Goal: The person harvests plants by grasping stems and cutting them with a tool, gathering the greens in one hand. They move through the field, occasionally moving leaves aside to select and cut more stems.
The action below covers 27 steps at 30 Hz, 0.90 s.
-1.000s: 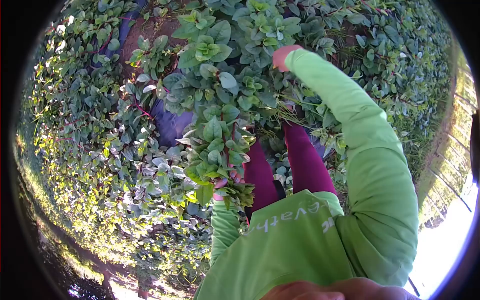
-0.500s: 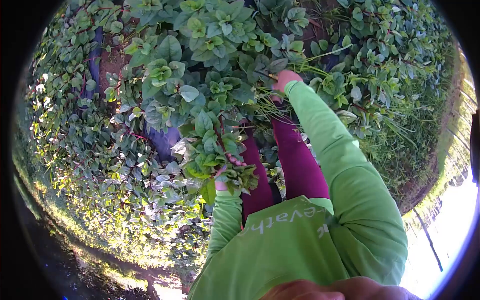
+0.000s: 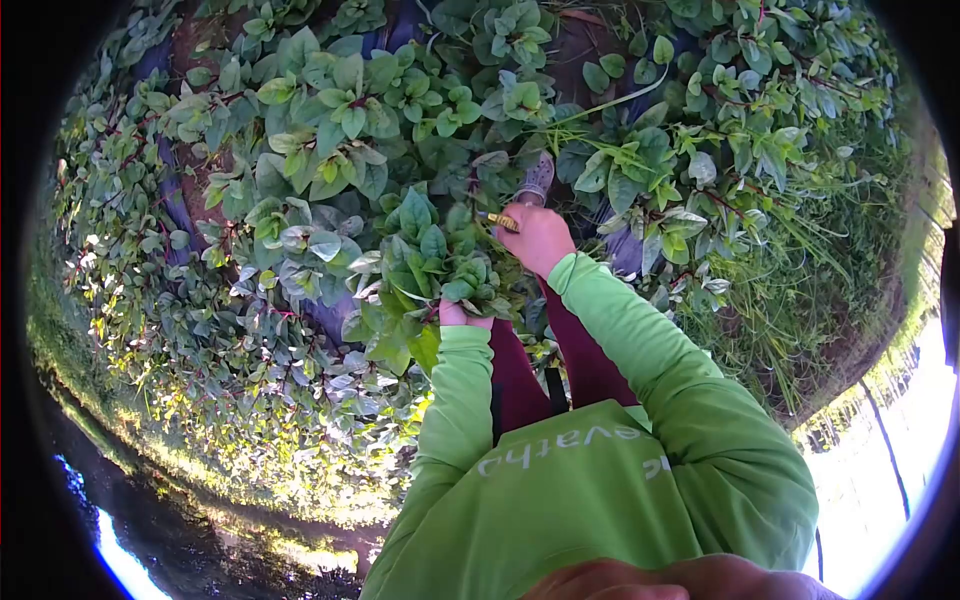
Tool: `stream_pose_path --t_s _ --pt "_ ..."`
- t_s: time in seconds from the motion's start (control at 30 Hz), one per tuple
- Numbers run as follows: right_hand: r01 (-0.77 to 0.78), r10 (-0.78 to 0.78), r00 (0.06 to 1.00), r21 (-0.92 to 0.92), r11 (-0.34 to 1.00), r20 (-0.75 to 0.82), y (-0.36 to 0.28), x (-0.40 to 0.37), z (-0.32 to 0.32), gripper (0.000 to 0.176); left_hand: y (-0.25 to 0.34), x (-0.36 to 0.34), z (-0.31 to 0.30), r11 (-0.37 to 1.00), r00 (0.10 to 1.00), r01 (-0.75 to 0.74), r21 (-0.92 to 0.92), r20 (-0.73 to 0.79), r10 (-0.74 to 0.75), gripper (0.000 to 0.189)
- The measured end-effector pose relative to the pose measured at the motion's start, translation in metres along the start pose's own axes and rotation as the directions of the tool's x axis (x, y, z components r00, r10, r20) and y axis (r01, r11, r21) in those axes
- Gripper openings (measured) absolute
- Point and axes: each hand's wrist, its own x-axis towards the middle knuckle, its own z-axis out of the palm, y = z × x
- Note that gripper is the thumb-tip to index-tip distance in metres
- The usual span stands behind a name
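Note:
My left hand (image 3: 465,315) is closed around a bunch of leafy green stems (image 3: 425,250), held low in front of my legs. Broad leaves spill over the fingers and hide most of them. To its right, my right hand (image 3: 538,238) grips a small knife (image 3: 497,220) with a yellow-and-black handle. The knife points left toward the leafy stems, and its blade is mostly lost among the foliage. Just beyond that hand, a grey clog with holes (image 3: 537,178) shows on my foot.
Dense leafy plants with reddish stems (image 3: 340,130) surround me. Strips of dark plastic sheeting (image 3: 325,315) show between the rows. Long grass (image 3: 770,310) grows to the right, near the field's edge. My maroon-clad legs (image 3: 585,345) stand among the plants.
My right hand has drawn back toward me and left with the knife, uncovering the clog. My left hand has risen slightly with the bunch, and the two hands are closer together.

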Motion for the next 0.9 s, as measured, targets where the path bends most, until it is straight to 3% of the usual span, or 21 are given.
stream_pose_path --t_s 0.07,0.1,0.17,0.27,0.37,0.43,0.5,0.57,0.63,0.67,0.7,0.77,0.8,0.83,0.87,0.9 --pt "0.179 -0.159 0.929 0.028 0.983 -0.333 -0.022 0.021 -0.04 0.03 -0.003 -0.004 0.006 1.0 0.999 -0.011 0.017 -0.032 0.012 0.035" --pt "0.254 -0.214 0.844 0.015 0.967 -0.492 -0.027 0.042 -0.058 0.032 -0.003 -0.006 0.01 0.998 0.999 -0.02 -0.053 0.031 0.022 0.034" --pt "-0.018 -0.041 0.933 -0.158 0.987 -0.359 -0.015 0.086 -0.072 0.025 -0.003 -0.01 0.027 0.994 0.995 -0.019 -0.111 0.097 0.03 0.033" --pt "-0.062 0.022 0.959 -0.131 0.989 -0.281 0.038 0.124 -0.049 0.023 -0.003 -0.008 0.057 0.995 0.986 -0.076 -0.07 0.141 0.086 0.033" --pt "-0.049 0.05 0.965 0.013 0.999 -0.259 0.044 0.088 -0.044 0.019 -0.002 0.01 0.066 0.992 0.982 -0.087 0.094 0.178 0.069 0.036" --pt "-0.003 0.038 0.962 0.13 0.991 -0.272 0.048 0.053 -0.045 0.017 -0.006 0.024 0.069 0.997 0.988 -0.035 0.068 0.15 0.025 0.04" --pt "0.001 0.075 0.97 0.31 0.951 -0.232 0.038 0.015 -0.051 0.016 -0.012 0.039 0.071 0.99 0.968 0.097 0.105 0.222 -0.118 0.044" --pt "0.026 0.041 0.987 0.41 0.912 -0.154 0.036 -0.015 -0.046 0.019 -0.027 0.043 0.086 0.997 0.989 0.058 0.041 0.134 -0.063 0.046" --pt "0.096 -0.059 0.993 0.39 0.916 -0.105 0.033 -0.037 -0.047 0.024 -0.033 0.044 0.101 0.969 0.965 0.245 0.016 0.094 -0.245 0.047" --pt "0.077 -0.071 0.997 0.409 0.909 -0.03 0.032 -0.041 -0.052 0.031 -0.031 0.038 0.101 0.964 0.93 0.267 -0.019 0.267 -0.252 0.048" --pt "0.073 -0.065 0.997 0.413 0.908 -0.034 0.036 -0.037 -0.059 0.031 -0.031 0.042 0.093 0.963 0.93 0.271 -0.013 0.264 -0.258 0.048" --pt "0.08 -0.18 0.944 0.34 0.937 0.276 0.053 -0.021 -0.075 0.034 -0.03 0.059 0.048 0.985 0.992 0.108 0.134 0.051 -0.116 0.049" --pt "0.045 -0.126 0.97 0.355 0.934 0.209 0.059 -0.01 -0.084 0.036 -0.022 0.07 0.018 0.974 0.962 0.148 0.169 0.203 -0.181 0.045" --pt "0.045 -0.059 0.996 0.193 0.98 0.071 0.059 0.002 -0.1 0.041 -0.022 0.062 0.033 0.973 0.963 0.152 0.175 0.197 -0.186 0.045" --pt "-0.063 0.067 0.995 -0.062 0.996 0.07 0.054 0.015 -0.116 0.043 -0.026 0.049 0.064 0.968 0.971 0.158 0.193 0.148 -0.188 0.04" --pt "-0.071 0.086 0.995 -0.253 0.965 0.05 0.054 0.032 -0.121 0.043 -0.029 0.042 0.083 0.964 0.976 0.164 0.208 0.105 -0.188 0.036"
